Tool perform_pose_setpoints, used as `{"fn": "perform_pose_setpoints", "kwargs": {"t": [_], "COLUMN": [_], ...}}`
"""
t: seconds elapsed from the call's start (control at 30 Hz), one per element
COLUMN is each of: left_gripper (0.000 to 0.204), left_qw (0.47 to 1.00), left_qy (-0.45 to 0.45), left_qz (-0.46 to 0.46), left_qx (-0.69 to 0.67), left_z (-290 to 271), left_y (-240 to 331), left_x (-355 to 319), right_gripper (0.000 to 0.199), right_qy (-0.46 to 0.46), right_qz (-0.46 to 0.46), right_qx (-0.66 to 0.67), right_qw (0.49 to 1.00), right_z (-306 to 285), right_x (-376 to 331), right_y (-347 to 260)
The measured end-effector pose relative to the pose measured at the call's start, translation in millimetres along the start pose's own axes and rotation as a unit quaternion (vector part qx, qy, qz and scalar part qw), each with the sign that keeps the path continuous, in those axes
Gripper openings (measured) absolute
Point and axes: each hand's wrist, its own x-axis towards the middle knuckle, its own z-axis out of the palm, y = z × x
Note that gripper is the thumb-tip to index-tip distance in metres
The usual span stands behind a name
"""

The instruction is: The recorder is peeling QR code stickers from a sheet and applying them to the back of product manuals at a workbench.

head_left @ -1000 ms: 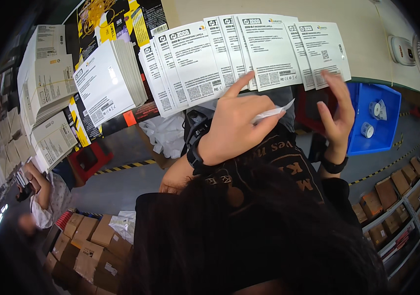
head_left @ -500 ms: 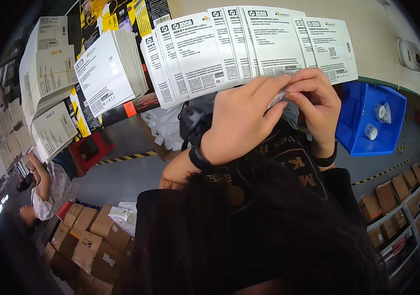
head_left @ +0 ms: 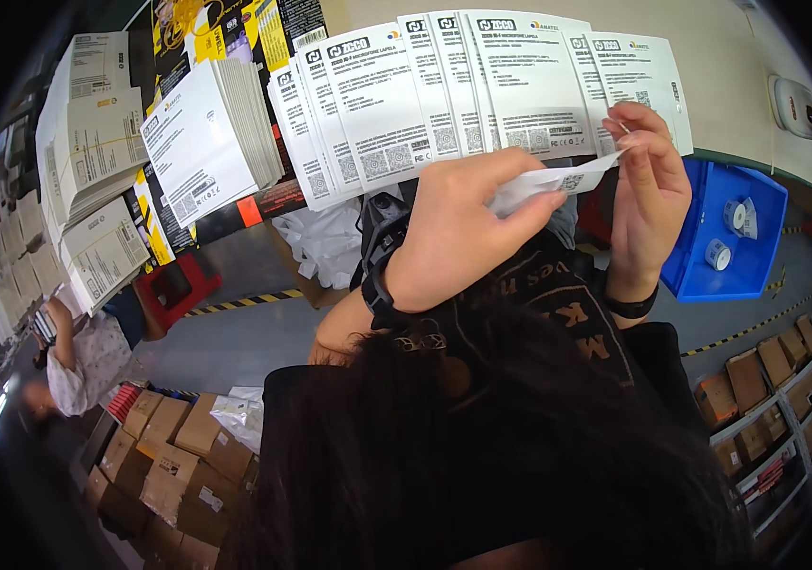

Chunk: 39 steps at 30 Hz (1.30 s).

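My left hand is closed on a white strip of labels, pinched between thumb and fingers. The strip stretches to the right, with small dark printed codes on it. My right hand pinches its other end between thumb and forefinger; whether a single label has come loose there I cannot tell. Just beyond both hands, flat white printed packs overlap in a fanned row along the table. The right hand is in front of the rightmost pack.
Left of the row stand a leaning stack of similar packs and banded piles. A blue bin with two label rolls hangs at the right. A white device lies on the table. A co-worker is at far left, near cardboard boxes.
My right hand has moved right, away from the left, and the label strip now shows stretched between them. The co-worker at far left has shifted position.
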Motion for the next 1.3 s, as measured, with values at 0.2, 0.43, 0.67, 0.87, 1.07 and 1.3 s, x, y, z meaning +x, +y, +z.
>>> {"fn": "perform_pose_setpoints", "kwargs": {"t": [0.2, 0.43, 0.67, 0.87, 1.07, 1.3], "left_gripper": [0.015, 0.017, 0.018, 0.012, 0.007, 0.009], "left_qw": [0.997, 0.918, 0.974, 0.996, 0.996, 0.976], "left_qy": [-0.015, 0.144, 0.049, -0.005, 0.005, -0.105], "left_qz": [-0.064, 0.225, 0.157, -0.008, 0.040, 0.166], "left_qx": [-0.036, 0.293, 0.157, 0.091, 0.079, 0.098], "left_z": [-10.7, -2.4, -3.5, -3.8, -4.7, -0.9], "left_y": [3.6, 2.8, 5.1, 13.7, 8.0, -5.9], "left_x": [-1.4, 9.5, 4.0, -0.7, 7.1, 13.1], "right_gripper": [0.035, 0.058, 0.058, 0.060, 0.062, 0.059], "right_qy": [0.076, -0.082, -0.036, -0.045, 0.072, 0.035], "right_qz": [0.053, 0.185, 0.110, 0.112, 0.056, 0.086], "right_qx": [0.112, 0.061, -0.001, 0.021, 0.004, -0.113], "right_qw": [0.989, 0.977, 0.993, 0.992, 0.996, 0.989], "right_z": [-3.7, 12.7, 21.5, 16.9, 10.1, -1.4], "right_x": [8.9, -1.1, -4.3, -3.9, 9.0, 42.9], "right_y": [-9.6, -8.4, -11.8, -15.0, -24.3, 2.0]}}
